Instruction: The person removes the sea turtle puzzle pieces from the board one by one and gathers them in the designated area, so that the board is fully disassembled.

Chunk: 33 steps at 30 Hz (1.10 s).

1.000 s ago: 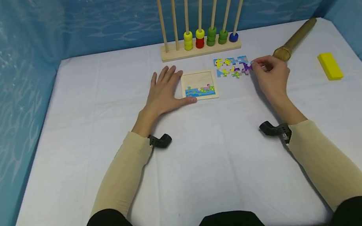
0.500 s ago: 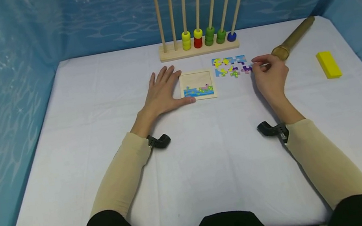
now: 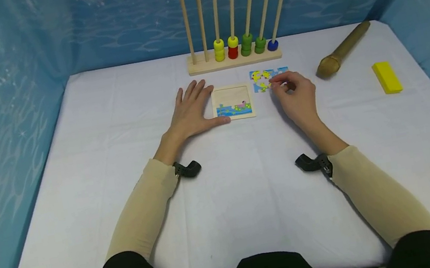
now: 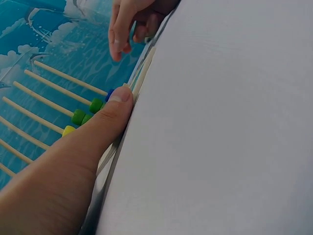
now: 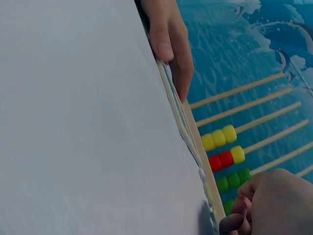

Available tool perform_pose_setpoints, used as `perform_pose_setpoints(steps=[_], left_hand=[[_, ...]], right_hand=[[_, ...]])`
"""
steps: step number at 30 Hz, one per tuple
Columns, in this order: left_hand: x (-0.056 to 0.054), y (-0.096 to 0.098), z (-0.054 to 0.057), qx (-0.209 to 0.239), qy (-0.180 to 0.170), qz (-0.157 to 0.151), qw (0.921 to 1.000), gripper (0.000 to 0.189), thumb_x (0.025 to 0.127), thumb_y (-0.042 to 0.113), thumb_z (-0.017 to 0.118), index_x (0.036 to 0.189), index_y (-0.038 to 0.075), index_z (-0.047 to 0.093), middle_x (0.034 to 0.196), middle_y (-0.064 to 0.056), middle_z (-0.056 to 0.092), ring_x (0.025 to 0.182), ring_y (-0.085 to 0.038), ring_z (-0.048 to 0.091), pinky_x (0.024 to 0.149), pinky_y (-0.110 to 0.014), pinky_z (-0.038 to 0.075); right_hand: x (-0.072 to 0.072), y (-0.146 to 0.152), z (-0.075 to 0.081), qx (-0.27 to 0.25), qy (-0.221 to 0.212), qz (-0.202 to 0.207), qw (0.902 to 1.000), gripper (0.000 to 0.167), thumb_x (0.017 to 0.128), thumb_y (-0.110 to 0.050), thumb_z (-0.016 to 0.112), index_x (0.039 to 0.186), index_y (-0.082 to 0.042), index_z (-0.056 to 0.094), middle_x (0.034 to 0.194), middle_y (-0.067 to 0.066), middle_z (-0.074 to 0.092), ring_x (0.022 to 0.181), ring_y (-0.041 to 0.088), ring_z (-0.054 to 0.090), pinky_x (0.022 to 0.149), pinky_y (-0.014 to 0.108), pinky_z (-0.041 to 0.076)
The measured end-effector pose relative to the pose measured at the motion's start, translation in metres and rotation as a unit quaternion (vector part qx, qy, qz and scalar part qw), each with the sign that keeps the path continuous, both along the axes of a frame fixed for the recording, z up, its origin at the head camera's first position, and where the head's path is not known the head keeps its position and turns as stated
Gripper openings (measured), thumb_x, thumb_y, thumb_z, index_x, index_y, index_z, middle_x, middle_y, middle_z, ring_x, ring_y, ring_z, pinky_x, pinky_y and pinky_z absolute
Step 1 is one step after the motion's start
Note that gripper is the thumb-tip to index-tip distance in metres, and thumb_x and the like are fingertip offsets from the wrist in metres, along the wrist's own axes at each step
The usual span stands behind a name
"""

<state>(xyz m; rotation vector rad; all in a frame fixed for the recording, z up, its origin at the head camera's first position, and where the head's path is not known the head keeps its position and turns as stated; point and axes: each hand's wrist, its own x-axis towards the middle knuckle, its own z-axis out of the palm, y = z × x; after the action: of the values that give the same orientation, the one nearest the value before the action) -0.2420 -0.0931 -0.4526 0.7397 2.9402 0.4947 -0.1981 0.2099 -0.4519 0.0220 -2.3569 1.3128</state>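
Note:
My left hand lies with spread fingers at the left side of a shallow wooden puzzle tray. Its thumb touches the tray's lower left corner. Blue pieces with green and pink patches fill the tray's lower part; bare wood shows above them. My right hand hovers over the right part of a group of loose puzzle pieces, covering some of them. Thumb and fingertips pinch together on what looks like a small puzzle piece, mostly hidden by the fingers. In the left wrist view the right hand is raised with bent fingers.
Behind the tray stands a wooden peg rack with yellow, red, green and blue beads on upright rods. A bamboo tube and a yellow block lie to the right. White cloth covers the table.
My right hand has moved left from the right edge of the loose pieces and now hides several of them. The left hand and the tray stay together in the same place.

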Motion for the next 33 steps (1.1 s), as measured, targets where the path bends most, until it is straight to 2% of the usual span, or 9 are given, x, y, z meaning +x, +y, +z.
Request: perform_pose_setpoints(steps=[5,13,16,21,28,33], left_hand=[[0.0,-0.001,0.0,0.0,0.005,-0.001,1.0,0.112,0.081,0.085,0.065,0.167,0.023,0.03,0.178,-0.004,0.018,0.166,-0.025,0.003,0.132,-0.055,-0.005],[0.0,-0.002,0.003,0.001,0.009,-0.004,0.9999,0.112,0.08,0.083,0.067,0.167,0.022,0.03,0.177,-0.005,0.019,0.166,-0.025,0.003,0.132,-0.055,-0.005],[-0.001,-0.003,0.002,0.001,0.01,-0.006,0.9999,0.113,0.08,0.083,0.068,0.167,0.022,0.03,0.177,-0.005,0.018,0.166,-0.025,0.003,0.132,-0.055,-0.004],[-0.001,-0.003,0.002,0.002,0.01,-0.008,0.9999,0.112,0.08,0.083,0.068,0.167,0.021,0.031,0.177,-0.006,0.019,0.166,-0.026,0.003,0.132,-0.055,-0.004],[-0.001,-0.003,0.0,0.016,0.017,-0.008,0.9997,0.109,0.079,0.083,0.071,0.16,0.017,0.038,0.176,-0.006,0.022,0.165,-0.026,0.007,0.132,-0.056,-0.002],[0.0,-0.001,-0.002,0.023,0.02,-0.01,0.9995,0.109,0.078,0.083,0.071,0.158,0.017,0.04,0.176,-0.005,0.023,0.165,-0.025,0.008,0.132,-0.057,-0.001]], right_hand=[[0.003,-0.023,-0.001,0.005,0.005,0.055,0.9985,0.015,0.1,-0.011,0.07,0.11,-0.004,0.078,0.107,0.009,0.075,0.079,0.012,0.057,0.072,0.017,0.042],[0.005,-0.057,0.002,0.021,0.02,0.144,0.9891,0.013,0.098,-0.01,0.072,0.109,-0.007,0.079,0.098,0.009,0.071,0.077,0.017,0.055,0.068,0.02,0.04],[0.004,-0.066,0.001,0.026,0.021,0.151,0.9879,0.012,0.097,-0.009,0.073,0.107,-0.007,0.08,0.096,0.009,0.07,0.074,0.017,0.055,0.067,0.021,0.039],[0.003,-0.077,0.001,0.052,0.014,0.141,0.9886,0.009,0.097,-0.011,0.075,0.104,-0.008,0.081,0.092,0.007,0.07,0.071,0.018,0.052,0.065,0.024,0.036],[0.007,-0.09,-0.002,0.139,0.001,0.155,0.9781,0.014,0.097,-0.02,0.077,0.106,-0.009,0.08,0.096,0.009,0.068,0.071,0.021,0.056,0.065,0.033,0.039],[0.01,-0.091,-0.003,0.146,0.006,0.162,0.9759,0.017,0.095,-0.02,0.08,0.107,-0.007,0.079,0.096,0.01,0.066,0.072,0.022,0.055,0.064,0.035,0.04]])
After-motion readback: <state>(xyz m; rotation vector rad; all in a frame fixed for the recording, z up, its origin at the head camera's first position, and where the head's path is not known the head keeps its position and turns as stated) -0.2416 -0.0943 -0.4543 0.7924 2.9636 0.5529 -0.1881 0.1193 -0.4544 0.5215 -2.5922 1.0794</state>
